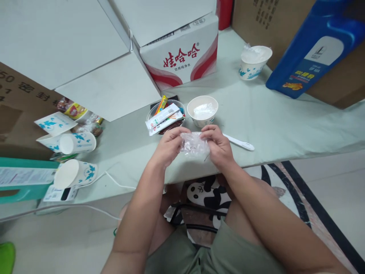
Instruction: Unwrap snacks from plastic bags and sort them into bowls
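A crinkled clear plastic bag (195,144) is stretched between my two hands over the front edge of the cloth-covered table (251,118). My left hand (170,146) pinches its left end, and my right hand (218,146) grips its right end. Just beyond them stands a paper cup (202,121) with something white and clear inside. Left of that cup, a round plastic bowl (151,114) holds several wrapped items, with a white packet (164,118) lying on top. A white plastic utensil (241,143) lies right of my right hand, its near end hidden behind it.
A white and red carton (182,61) stands behind the bowl. At the back right are another paper cup (253,66) and a blue jug (310,53). Several paper cups lie at the left, near a teal container (25,179). A white cable (116,182) crosses the table's front edge.
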Motion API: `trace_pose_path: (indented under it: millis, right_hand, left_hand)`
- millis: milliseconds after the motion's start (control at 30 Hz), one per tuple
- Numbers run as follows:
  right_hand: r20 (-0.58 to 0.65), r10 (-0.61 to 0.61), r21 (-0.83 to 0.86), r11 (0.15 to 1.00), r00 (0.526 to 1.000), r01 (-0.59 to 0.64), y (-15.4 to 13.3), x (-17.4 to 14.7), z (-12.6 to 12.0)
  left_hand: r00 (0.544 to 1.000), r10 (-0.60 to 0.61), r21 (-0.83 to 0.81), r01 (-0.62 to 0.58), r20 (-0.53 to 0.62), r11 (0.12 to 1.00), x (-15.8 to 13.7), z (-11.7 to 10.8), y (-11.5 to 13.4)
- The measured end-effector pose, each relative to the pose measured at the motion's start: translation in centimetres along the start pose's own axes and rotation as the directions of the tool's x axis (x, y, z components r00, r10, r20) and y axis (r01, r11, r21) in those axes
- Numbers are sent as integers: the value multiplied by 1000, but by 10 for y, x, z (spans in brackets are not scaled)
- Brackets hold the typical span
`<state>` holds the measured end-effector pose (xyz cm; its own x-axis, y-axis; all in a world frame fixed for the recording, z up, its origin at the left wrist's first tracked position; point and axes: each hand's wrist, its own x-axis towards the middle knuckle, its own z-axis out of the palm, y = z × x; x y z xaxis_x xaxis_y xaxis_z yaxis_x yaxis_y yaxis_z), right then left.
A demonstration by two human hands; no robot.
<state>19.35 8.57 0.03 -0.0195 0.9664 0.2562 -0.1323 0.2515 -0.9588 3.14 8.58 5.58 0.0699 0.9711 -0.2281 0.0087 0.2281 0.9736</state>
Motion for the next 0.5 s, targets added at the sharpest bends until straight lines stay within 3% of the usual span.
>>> trace_pose_path:
  millis: [100,167,233,267,333,500]
  right_hand:
    - [-92,156,134,981,983,-143,5,2,1]
    - [-126,250,192,956,960,-224,7,4,1]
    - [-137,289,198,945,948,-260,8,5,2]
    - [-138,294,188,945,946,-266,7,5,2]
    - [-145,290,155,951,946,-267,6,5,2]
    - [-165,283,155,954,945,-258,6,4,3]
  left_hand:
    - [997,61,73,-57,-49,996,10,-2,27]
    - [977,192,261,-164,-87,951,24,-1,48]
    - [941,332,552,-243,-64,797,48,3,64]
    - [943,334,656,-252,0,711,62,6,69]
    - [952,261,814,-278,161,511,91,14,74]
    - [941,105,940,-331,323,76,133,36,71]
